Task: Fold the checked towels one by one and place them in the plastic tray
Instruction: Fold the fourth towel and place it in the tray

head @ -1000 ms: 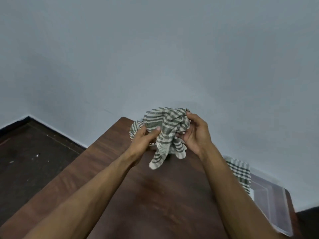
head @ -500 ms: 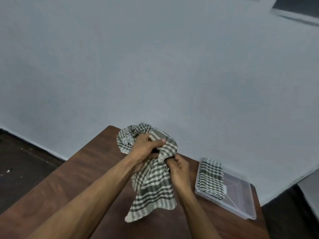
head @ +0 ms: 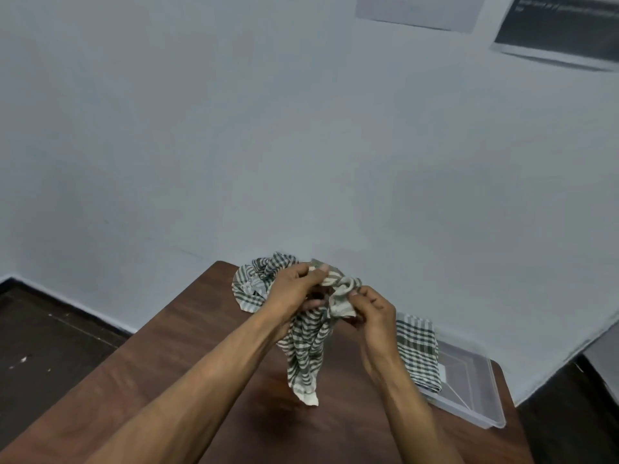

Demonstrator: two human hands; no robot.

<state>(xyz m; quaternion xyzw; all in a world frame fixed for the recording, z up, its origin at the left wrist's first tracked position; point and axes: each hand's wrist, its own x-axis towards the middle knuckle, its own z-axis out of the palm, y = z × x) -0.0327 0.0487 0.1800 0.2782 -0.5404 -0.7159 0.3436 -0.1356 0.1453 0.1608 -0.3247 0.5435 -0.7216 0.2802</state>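
Note:
A crumpled green-and-white checked towel [head: 306, 356] hangs above the brown table [head: 187, 356], bunched at its top edge. My left hand [head: 294, 289] pinches that bunched edge from the left. My right hand [head: 370, 311] grips the same edge just to the right. Behind my left hand another crumpled checked towel [head: 249, 284] lies at the table's far edge. A clear plastic tray [head: 475, 386] sits on the right of the table, with a folded checked towel [head: 417, 349] in its left part.
A pale blue wall rises right behind the table. Dark floor lies to the left and at the far right. Two paper sheets [head: 552, 28] hang on the wall at the top right.
The held towel has been drawn into a narrower hanging bunch. My hands have shifted their hold along its top edge, and the head view has tilted upward.

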